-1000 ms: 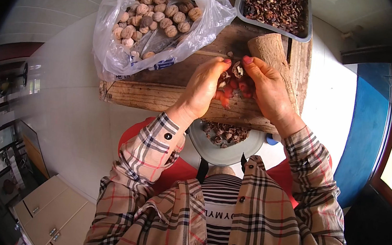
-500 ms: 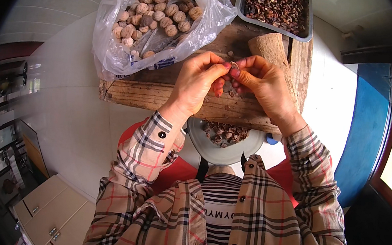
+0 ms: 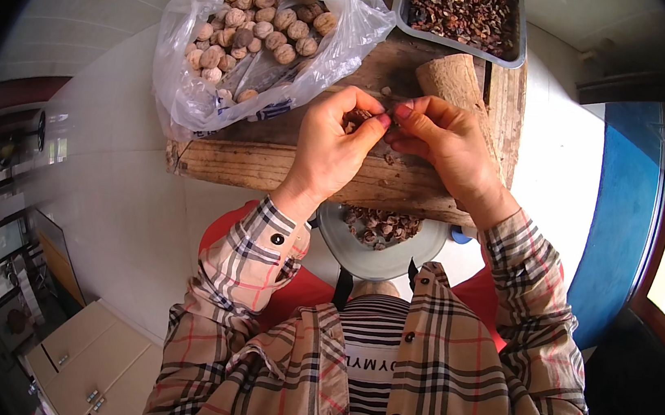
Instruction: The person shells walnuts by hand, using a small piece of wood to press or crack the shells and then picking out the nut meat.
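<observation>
Above the near edge of a wooden table (image 3: pixel 271 166), my two hands meet fingertip to fingertip. Brown, broken walnut pieces (image 3: pixel 355 118) show inside the curled fingers of my left hand (image 3: pixel 325 145), whose thumb is pressed toward the right fingertips. My right hand (image 3: pixel 458 150) pinches at a small dark walnut piece (image 3: pixel 393 115) between thumb and fingers, largely hidden by them. Small shell crumbs (image 3: pixel 390 158) lie on the wood under my hands. Beyond my left hand, a clear plastic bag (image 3: pixel 176 67) stands open with several whole walnuts (image 3: pixel 262 29) in it.
A grey-rimmed tray (image 3: pixel 457 45) of dark brown bits stands at the far right of the table. A thick piece of log (image 3: pixel 452 82) lies beside my right hand. Below the table edge, a pale basin (image 3: pixel 333 236) holds broken shells (image 3: pixel 382 227). Red fabric or seat (image 3: pixel 224 224) flanks it.
The fingers have shifted: my left hand has turned so that walnut pieces show in it, and my right fingers have closed in nearer. The view has moved slightly.
</observation>
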A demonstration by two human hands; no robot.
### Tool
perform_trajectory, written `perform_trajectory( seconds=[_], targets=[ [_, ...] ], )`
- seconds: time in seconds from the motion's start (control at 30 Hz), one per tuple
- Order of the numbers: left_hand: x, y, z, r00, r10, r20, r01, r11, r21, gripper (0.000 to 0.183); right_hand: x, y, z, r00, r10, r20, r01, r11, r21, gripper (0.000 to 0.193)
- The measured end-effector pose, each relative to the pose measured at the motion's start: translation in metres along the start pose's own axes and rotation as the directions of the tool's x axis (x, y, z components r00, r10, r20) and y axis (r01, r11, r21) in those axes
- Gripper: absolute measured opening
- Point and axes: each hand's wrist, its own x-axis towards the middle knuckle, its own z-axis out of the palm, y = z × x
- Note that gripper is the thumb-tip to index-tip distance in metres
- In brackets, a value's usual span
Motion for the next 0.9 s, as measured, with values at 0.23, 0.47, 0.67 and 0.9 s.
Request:
perform_trajectory(
  seconds=[0.23, 0.47, 0.67, 0.9],
  targets=[
    [0.0, -0.004, 0.006, 0.984, 0.175, -0.038, -0.17, 0.98, 0.102, 0.005, 0.002, 0.008, -0.011, 0.988, 0.111, 0.105, -0.147, 0.871, 0.468, 0.009],
    [-0.002, -0.004, 0.006, 0.963, 0.268, -0.014, -0.259, 0.941, 0.219, 0.006, 0.006, 0.014, -0.014, 0.993, 0.076, 0.092, -0.112, 0.852, 0.511, 0.01],
    [-0.003, -0.001, 0.008, 0.998, 0.063, -0.009, -0.061, 0.992, 0.109, 0.008, 0.0, 0.002, -0.007, 0.998, -0.052, 0.02, 0.048, 0.989, 0.142, 0.017],
    [-0.004, -0.008, 0.014, 0.984, 0.173, -0.051, -0.164, 0.976, 0.14, 0.008, 0.0, 0.007, -0.001, 0.992, -0.126, -0.019, 0.127, 0.984, 0.125, 0.02]
  ],
)
